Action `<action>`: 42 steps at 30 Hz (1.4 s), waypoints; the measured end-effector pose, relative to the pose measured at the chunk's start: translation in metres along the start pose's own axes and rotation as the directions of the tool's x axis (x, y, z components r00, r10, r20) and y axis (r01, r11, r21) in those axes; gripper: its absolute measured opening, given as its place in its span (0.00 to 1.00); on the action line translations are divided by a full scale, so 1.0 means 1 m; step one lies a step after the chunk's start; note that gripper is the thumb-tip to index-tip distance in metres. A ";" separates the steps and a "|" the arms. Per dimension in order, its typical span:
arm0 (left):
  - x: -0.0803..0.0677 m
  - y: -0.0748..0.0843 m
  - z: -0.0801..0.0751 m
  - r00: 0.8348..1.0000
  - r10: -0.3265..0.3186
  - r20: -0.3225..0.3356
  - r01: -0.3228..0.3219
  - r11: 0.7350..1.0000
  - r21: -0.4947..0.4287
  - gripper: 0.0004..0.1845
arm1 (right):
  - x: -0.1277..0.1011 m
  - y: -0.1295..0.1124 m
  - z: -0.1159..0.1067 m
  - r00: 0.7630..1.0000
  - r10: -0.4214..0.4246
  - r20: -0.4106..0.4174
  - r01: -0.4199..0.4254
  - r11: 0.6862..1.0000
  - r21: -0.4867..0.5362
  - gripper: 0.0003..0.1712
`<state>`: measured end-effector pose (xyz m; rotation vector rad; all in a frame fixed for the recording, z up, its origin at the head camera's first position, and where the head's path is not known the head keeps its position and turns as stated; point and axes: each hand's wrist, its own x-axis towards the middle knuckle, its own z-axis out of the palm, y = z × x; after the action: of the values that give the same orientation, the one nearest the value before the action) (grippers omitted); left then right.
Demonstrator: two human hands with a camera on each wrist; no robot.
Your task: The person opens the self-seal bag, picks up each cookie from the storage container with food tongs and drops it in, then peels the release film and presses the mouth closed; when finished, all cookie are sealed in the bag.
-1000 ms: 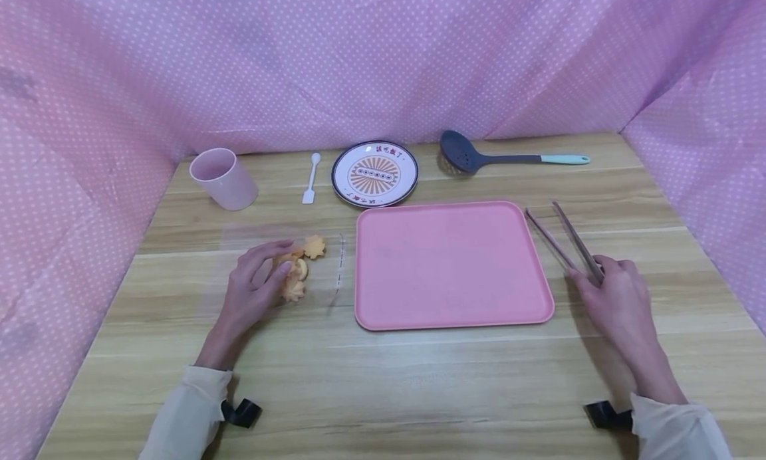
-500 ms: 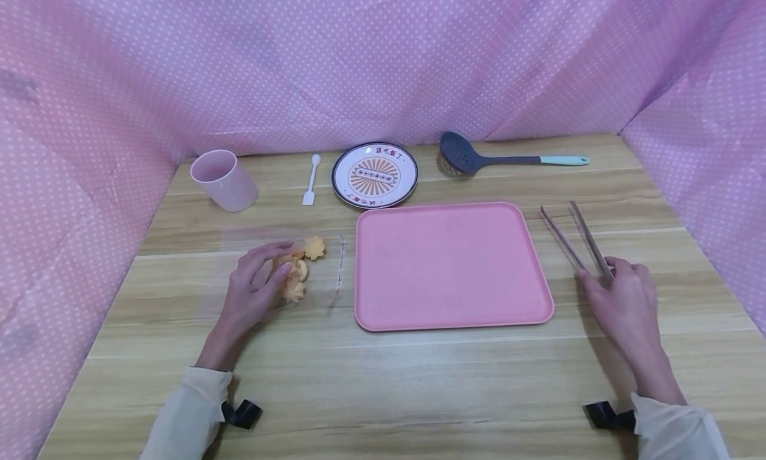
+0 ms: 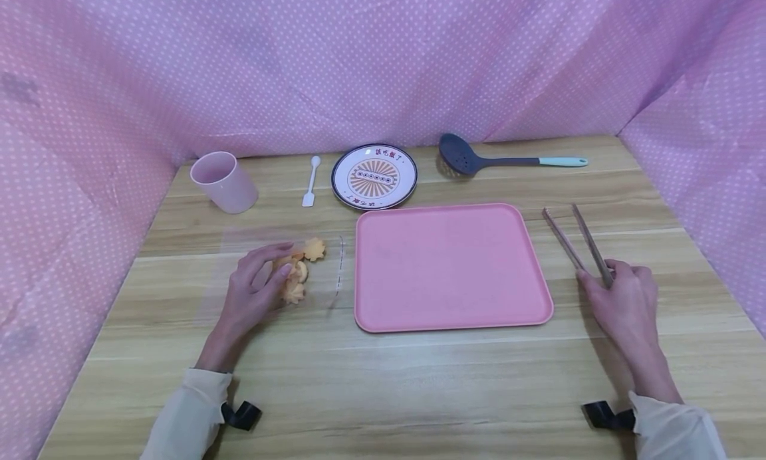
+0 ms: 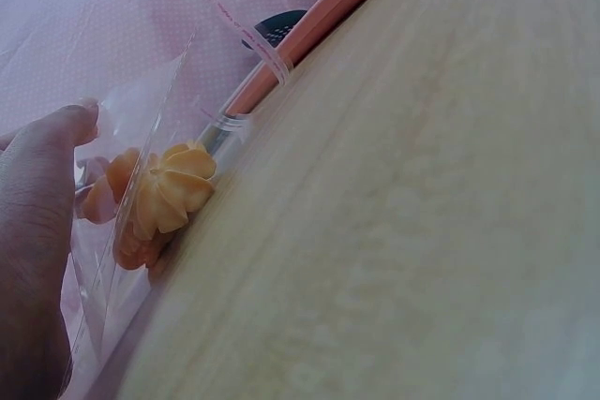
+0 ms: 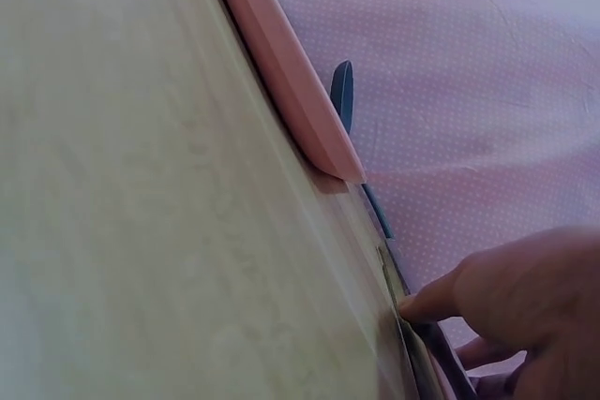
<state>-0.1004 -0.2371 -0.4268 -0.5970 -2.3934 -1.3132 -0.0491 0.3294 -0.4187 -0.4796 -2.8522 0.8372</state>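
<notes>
My left hand (image 3: 257,280) is at a clear plastic bag (image 3: 332,274) lying on the table left of the tray. Thumb and fingers curve round its middle, and some film stands raised beside the thumb in the left wrist view. Inside lie several golden, flower-shaped cookies (image 4: 169,192), partly hidden by the fingers in the head view. My right hand (image 3: 625,307) grips metal tongs (image 3: 591,244) near their closed end. The two tong arms are spread apart and point away from me, just right of the pink tray (image 3: 455,267). Nothing is between their tips.
Along the back of the table (image 3: 419,393) stand a pink cup (image 3: 230,187), a small white spatula (image 3: 311,181), a patterned plate (image 3: 374,176) and a dark slotted spoon (image 3: 479,159). The plate meets the tray's back edge. Pink dotted cloth (image 3: 359,61) encloses the back and sides.
My right hand has shifted slightly to the right with the tongs, away from the tray, and then stayed there. My left hand and the bag have kept their place.
</notes>
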 end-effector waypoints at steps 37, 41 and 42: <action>0.001 -0.001 0.003 0.999 0.042 -0.007 -0.042 0.999 -0.006 0.19 | -0.044 -0.138 0.059 0.768 -0.641 0.019 0.624 0.754 0.206 0.16; 0.000 -0.002 0.002 0.999 0.046 -0.011 -0.046 0.999 -0.014 0.19 | -0.052 -0.166 0.073 0.732 -0.674 0.102 0.624 0.723 0.297 0.14; 0.000 -0.003 0.002 0.999 0.042 -0.011 -0.042 0.999 -0.014 0.19 | -0.054 -0.173 0.075 0.725 -0.677 0.127 0.618 0.721 0.312 0.14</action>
<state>-0.1015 -0.2365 -0.4299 -0.6396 -2.3514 -1.3140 -0.0602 0.1358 -0.3896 0.6839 -2.7091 1.1124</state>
